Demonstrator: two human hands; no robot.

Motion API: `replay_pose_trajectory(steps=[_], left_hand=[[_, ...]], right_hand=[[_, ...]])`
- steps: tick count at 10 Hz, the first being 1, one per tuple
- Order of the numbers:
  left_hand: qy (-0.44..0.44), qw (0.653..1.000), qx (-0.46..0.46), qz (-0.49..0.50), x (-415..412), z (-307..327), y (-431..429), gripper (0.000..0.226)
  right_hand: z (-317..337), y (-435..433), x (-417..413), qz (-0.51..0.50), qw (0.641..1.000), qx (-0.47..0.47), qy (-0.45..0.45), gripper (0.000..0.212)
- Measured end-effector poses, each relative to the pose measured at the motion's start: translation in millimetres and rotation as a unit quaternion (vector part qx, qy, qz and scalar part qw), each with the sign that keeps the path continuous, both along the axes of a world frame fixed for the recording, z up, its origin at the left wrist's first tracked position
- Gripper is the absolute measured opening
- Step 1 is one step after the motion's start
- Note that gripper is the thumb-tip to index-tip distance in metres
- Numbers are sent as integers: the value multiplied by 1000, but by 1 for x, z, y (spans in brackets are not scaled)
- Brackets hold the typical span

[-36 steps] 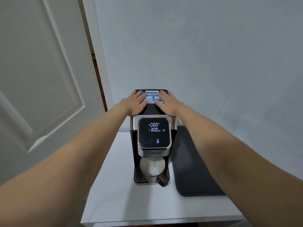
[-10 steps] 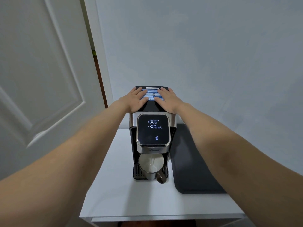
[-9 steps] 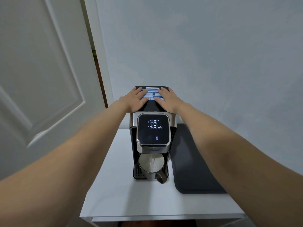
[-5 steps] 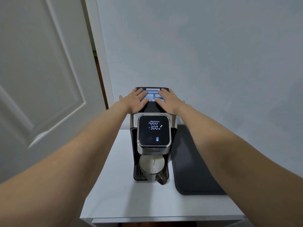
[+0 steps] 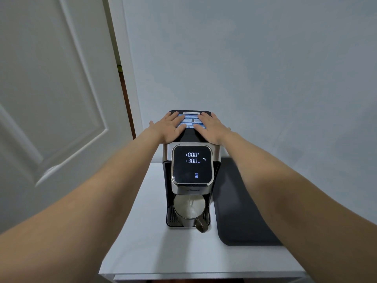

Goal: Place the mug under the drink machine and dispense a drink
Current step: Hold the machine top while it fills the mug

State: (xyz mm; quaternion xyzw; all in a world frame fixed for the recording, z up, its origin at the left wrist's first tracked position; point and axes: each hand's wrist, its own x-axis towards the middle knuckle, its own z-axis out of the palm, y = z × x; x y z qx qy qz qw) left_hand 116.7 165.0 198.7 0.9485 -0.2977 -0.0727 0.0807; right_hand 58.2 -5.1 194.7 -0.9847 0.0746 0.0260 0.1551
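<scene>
- Resting flat on the drink machine [image 5: 191,166] top: left hand [image 5: 168,127] and right hand [image 5: 211,127], fingers spread, holding nothing.
- Mug [image 5: 188,211] stands under the spout, handle at 5 o'clock.

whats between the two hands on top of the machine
In the head view, a blue-and-white label on the machine's black lid lies between the left hand and right hand.
</scene>
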Motion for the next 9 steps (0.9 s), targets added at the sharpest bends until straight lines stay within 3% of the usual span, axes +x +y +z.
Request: replay_pose_trajectory(steps=[9], left_hand=[[0, 1000, -7, -7, 3, -2, 0, 58]], right_hand=[[-1, -1, 0, 7, 1000, -6, -4, 61]])
